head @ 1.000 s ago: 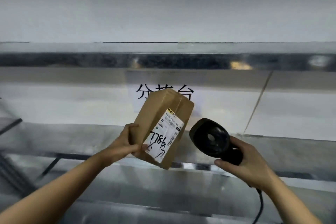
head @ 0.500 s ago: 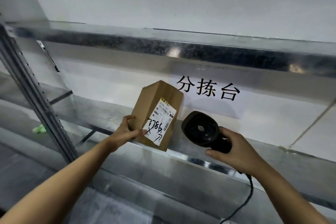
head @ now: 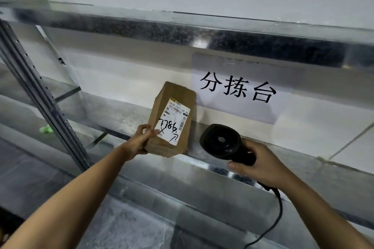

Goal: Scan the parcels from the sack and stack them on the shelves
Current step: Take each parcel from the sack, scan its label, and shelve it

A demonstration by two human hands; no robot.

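Observation:
A small brown cardboard parcel (head: 178, 95) with a white label and black handwriting stands upright in front of the metal shelf (head: 125, 115). My left hand (head: 139, 141) grips its lower left corner, thumb on the label. To its right, my right hand (head: 261, 163) holds a black barcode scanner (head: 221, 141) by the handle, its round head level with the parcel's lower part. The scanner's cable hangs down to the lower right.
A higher metal shelf (head: 182, 30) runs across the top. A grey perforated upright post (head: 40, 99) slants at the left. A white paper sign (head: 238, 89) with black characters hangs on the back wall. A small green scrap (head: 46, 129) lies on the left.
The view has swung left and closed in, so the post and more shelf show. The parcel has turned more upright and sits nearer the shelf; both hands keep their grips.

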